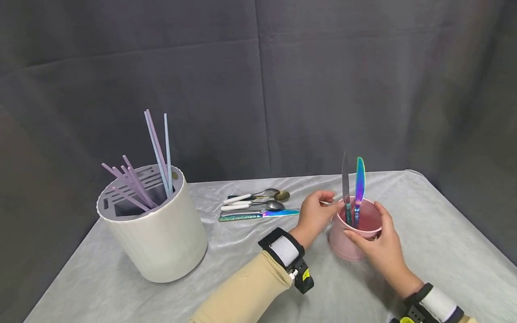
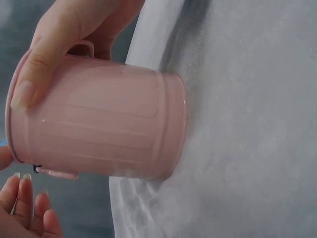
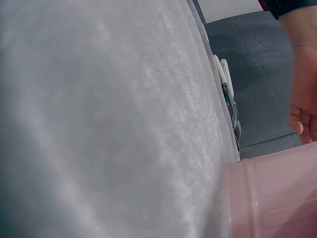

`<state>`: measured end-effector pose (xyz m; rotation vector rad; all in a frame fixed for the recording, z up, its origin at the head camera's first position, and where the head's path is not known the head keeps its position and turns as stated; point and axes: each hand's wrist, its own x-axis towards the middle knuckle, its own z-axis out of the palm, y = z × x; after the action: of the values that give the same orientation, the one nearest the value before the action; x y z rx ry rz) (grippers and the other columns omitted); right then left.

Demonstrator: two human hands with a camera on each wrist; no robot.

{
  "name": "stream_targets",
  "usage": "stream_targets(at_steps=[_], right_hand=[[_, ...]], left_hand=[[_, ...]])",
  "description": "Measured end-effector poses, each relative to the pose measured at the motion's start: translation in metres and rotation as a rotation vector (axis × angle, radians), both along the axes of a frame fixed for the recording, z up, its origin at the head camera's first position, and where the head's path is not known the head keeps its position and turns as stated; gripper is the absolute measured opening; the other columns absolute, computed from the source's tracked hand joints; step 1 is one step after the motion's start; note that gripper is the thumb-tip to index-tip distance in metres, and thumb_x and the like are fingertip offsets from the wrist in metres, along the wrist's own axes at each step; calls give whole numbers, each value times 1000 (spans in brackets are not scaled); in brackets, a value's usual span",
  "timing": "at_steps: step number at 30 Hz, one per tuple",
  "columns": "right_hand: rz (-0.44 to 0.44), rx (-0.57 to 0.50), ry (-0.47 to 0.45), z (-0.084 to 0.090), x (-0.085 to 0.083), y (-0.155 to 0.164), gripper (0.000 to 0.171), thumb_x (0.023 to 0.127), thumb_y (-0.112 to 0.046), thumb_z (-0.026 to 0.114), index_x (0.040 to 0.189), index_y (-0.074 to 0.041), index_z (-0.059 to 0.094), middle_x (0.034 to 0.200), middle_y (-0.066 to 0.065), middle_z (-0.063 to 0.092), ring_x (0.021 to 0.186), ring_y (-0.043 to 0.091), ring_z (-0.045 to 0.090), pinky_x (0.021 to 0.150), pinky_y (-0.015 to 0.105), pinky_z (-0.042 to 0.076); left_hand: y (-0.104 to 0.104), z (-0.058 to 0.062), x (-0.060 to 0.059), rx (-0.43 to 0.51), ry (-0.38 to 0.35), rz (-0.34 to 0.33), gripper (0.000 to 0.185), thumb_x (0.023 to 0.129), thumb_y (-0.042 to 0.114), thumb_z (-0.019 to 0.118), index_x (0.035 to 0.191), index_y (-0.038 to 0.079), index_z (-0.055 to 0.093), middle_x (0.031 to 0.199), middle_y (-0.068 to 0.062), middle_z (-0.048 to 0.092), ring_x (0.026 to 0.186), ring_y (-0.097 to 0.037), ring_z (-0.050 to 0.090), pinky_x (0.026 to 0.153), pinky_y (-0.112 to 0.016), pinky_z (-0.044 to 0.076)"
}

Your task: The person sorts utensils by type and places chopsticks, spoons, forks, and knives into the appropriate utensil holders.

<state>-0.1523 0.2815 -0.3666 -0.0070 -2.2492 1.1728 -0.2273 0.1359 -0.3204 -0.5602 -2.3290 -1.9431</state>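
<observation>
A small pink bucket (image 1: pixel 348 244) stands on the cloth at the right. Two table knives lean in it with blades up: a rainbow-bladed knife (image 1: pixel 360 184) and a dark, edge-on knife (image 1: pixel 345 179) with a teal handle. My right hand (image 1: pixel 385 251) grips the bucket's right side, its thumb (image 2: pixel 37 74) over the rim. At the bucket's left rim is my left hand (image 1: pixel 317 213), its thumb tip close to the dark knife's handle. In the left wrist view the left fingers (image 2: pixel 22 203) hang loosely bent, apart from that thumb, with nothing visible between them.
A white cutlery holder (image 1: pixel 161 242) with a grey slotted top stands at the left, holding purple and pale blue chopsticks (image 1: pixel 155 148). Between it and the bucket lie several spoons (image 1: pixel 274 205) and a rainbow-bladed knife (image 1: pixel 282 213). A dark curtain (image 1: pixel 258 89) hangs behind.
</observation>
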Motion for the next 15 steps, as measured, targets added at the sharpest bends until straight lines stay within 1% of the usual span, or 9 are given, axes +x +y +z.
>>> stream_targets(at_steps=[4,6,8,10,11,13,15], right_hand=[[9,-10,-1,0,0,0,94,74,-6,83,146,8,25,136,34,41,117,44,47,82,3,30],[12,-16,6,-1,-1,0,94,73,-5,83,146,9,25,135,34,42,117,44,47,83,4,30],[13,-22,14,-1,-1,-1,94,73,-4,83,146,9,26,135,35,42,116,44,47,82,3,30],[13,-26,14,-1,-1,0,94,72,-4,83,146,9,26,135,35,42,116,45,47,82,2,29],[13,-29,14,-1,-1,0,94,72,-3,83,146,9,25,135,35,41,116,45,47,82,2,29],[16,-32,10,-1,-1,0,95,73,-4,83,147,9,25,136,35,41,116,45,46,82,2,28],[18,-33,5,0,0,0,95,73,-5,83,147,8,24,136,35,41,117,45,46,82,2,29]], left_hand=[[-11,0,-1,-12,22,-5,28,85,15,75,106,-3,69,91,-7,68,77,-4,56,68,-16,47],[-20,-2,-3,-52,41,4,28,86,16,74,105,-3,69,90,-7,68,78,-6,58,68,-16,47],[-30,-5,-8,-132,73,40,25,86,15,72,103,-4,70,89,-7,69,79,-10,60,68,-17,47],[-43,-12,-15,-234,109,75,22,86,14,72,101,-3,71,90,-8,69,83,-16,63,71,-20,48],[-49,-16,-18,-295,119,95,21,86,14,71,101,-2,71,91,-8,70,86,-19,64,73,-22,48],[-63,-23,-24,-423,162,127,20,85,11,71,101,-1,72,93,-10,70,90,-24,64,77,-27,49],[-77,-29,-29,-545,196,145,20,85,8,69,103,0,72,96,-11,69,93,-28,63,80,-32,48]])
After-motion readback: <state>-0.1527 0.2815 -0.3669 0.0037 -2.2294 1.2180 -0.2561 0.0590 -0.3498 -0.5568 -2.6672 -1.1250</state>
